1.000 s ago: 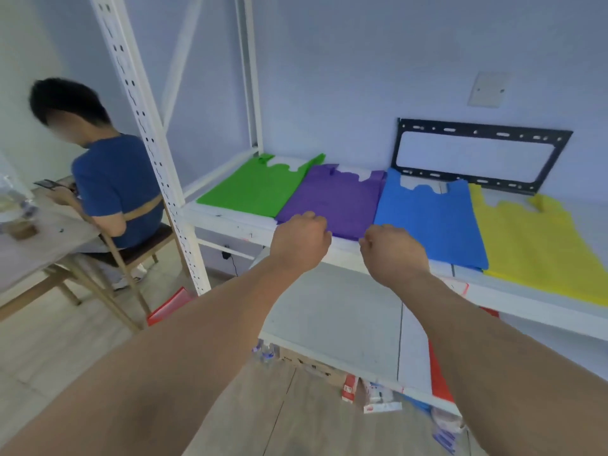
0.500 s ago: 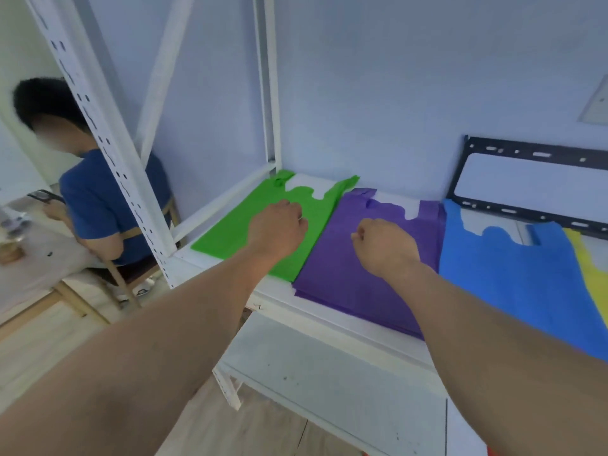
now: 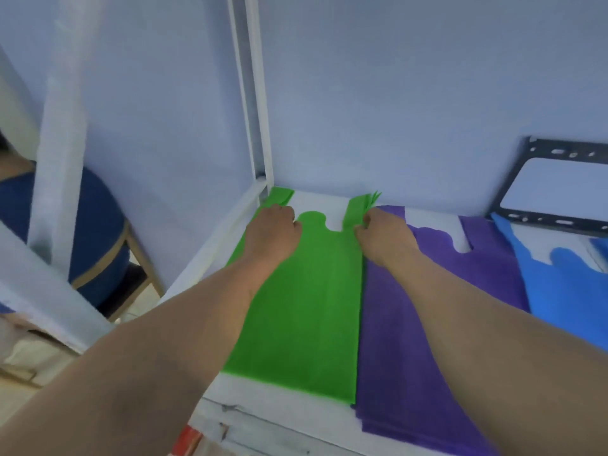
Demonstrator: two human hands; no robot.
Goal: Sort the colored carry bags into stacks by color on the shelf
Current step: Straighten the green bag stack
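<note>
**Green stack at the shelf's left end, a hand at each handle**

Background was a pale blue-grey wall (image 3: 394, 93) behind a white metal shelf (image 3: 296, 419) with upright posts; one post (image 3: 253, 93) stood at the back left corner. The shelf board was white, scuffed along its front edge.

Three bag stacks lay flat side by side on the board. The green bags (image 3: 302, 307) filled the left end, handles pointing to the wall. The purple bags (image 3: 411, 340) lay just to their right, the edges touching or slightly overlapping; which one was on top could not be told. The blue bags (image 3: 566, 291) lay right of the purple, cut off by the frame edge. A black metal bracket (image 3: 513, 192) leaned against the wall behind the blue stack.

Both forearms reached in from the bottom of the view. The left hand (image 3: 271, 232) sat at the base of the green stack's left handle, fingers curled under; whether they gripped the fabric was hidden. The right hand (image 3: 385, 235) was at the right handle, fingertips pinching its edge, where several layers fanned apart.

At far left, beyond the shelf, a person in a blue shirt (image 3: 95, 225) sat on a wooden chair (image 3: 138, 268), mostly hidden by a post.
</note>
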